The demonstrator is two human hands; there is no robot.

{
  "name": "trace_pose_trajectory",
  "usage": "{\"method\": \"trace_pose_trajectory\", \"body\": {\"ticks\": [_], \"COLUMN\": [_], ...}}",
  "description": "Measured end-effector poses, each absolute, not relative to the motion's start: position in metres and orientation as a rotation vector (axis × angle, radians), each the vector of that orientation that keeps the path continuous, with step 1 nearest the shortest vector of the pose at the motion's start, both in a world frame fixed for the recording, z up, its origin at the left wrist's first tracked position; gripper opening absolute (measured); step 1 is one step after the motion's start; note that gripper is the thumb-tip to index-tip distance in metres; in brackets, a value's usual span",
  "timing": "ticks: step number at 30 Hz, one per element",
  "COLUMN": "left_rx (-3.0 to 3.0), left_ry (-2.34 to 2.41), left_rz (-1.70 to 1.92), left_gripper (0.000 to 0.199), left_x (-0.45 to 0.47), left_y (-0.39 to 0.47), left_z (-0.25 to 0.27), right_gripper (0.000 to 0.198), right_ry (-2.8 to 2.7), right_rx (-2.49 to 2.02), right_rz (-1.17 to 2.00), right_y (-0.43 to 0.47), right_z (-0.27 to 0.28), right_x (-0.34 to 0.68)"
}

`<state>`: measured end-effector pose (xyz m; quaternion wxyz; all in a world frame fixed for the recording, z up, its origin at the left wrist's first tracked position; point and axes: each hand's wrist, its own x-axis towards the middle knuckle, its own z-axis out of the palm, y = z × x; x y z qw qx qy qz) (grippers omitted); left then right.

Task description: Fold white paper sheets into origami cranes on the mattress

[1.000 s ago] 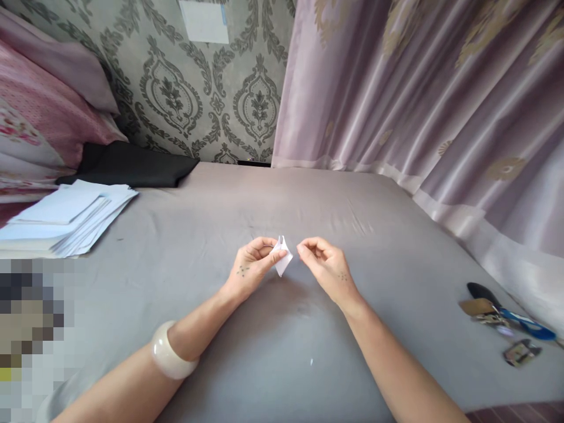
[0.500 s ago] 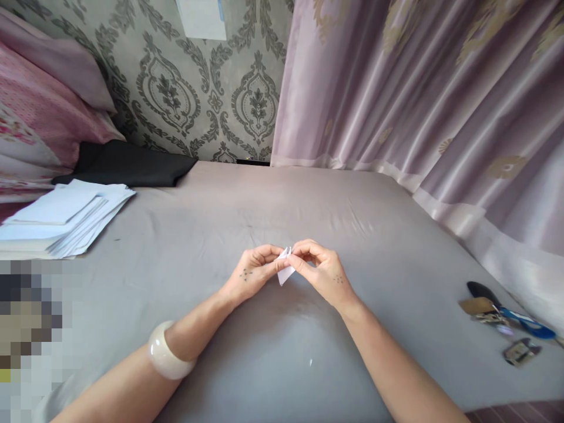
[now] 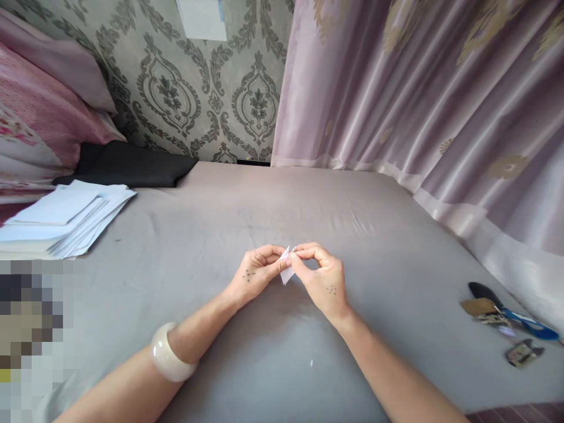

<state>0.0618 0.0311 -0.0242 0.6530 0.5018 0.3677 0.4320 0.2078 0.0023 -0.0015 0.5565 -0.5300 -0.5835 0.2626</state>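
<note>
A small piece of folded white paper [image 3: 287, 276] is held between my hands above the grey sheet [image 3: 273, 352]. My left hand [image 3: 258, 271] pinches its left side between thumb and fingers. From the right, my right hand [image 3: 324, 276] grips the paper's upper right part with thumb and index fingertip. A pointed tip sticks up between the fingertips, and another corner points down below the thumbs. My fingers hide much of the folds. A wide white bangle [image 3: 170, 355] sits on my left forearm.
At the left lies a stack of white paper [image 3: 66, 220], with a folded black cloth [image 3: 132, 164] behind it. Keys [image 3: 491, 318] with a brown tag and a blue strap lie at the right, near a small metal object [image 3: 524, 352]. Pink curtains [image 3: 396, 88] hang behind.
My right hand has turned slightly, its wrist shifting left and its index finger bending more at the paper's edge. The paper and my left hand have moved slightly right.
</note>
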Motion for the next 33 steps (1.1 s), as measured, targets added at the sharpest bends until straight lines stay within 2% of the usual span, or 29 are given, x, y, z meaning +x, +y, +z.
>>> {"method": "trace_pose_trajectory", "body": {"ticks": [9, 13, 20, 26, 33], "left_rx": [1.141, 1.095, 1.182, 1.428, 1.744], "left_ry": [0.830, 0.850, 0.998, 1.101, 1.145], "left_rz": [0.919, 0.893, 0.852, 0.915, 0.985], "left_gripper": [0.026, 0.024, 0.023, 0.025, 0.012], "left_x": [0.061, 0.062, 0.063, 0.058, 0.055], "left_y": [0.033, 0.031, 0.028, 0.027, 0.022], "left_z": [-0.025, -0.019, -0.014, -0.021, -0.018], "right_gripper": [0.013, 0.026, 0.017, 0.014, 0.005], "right_ry": [-1.172, -1.131, -1.179, -1.654, -1.835], "right_rx": [-1.313, -1.317, -1.329, -1.266, -1.250], "right_rz": [0.804, 0.869, 0.931, 0.748, 0.580], "right_y": [0.003, 0.003, 0.008, 0.008, 0.006], "right_z": [-0.003, -0.002, -0.008, 0.005, 0.010], "right_x": [0.207, 0.208, 0.216, 0.225, 0.231]}}
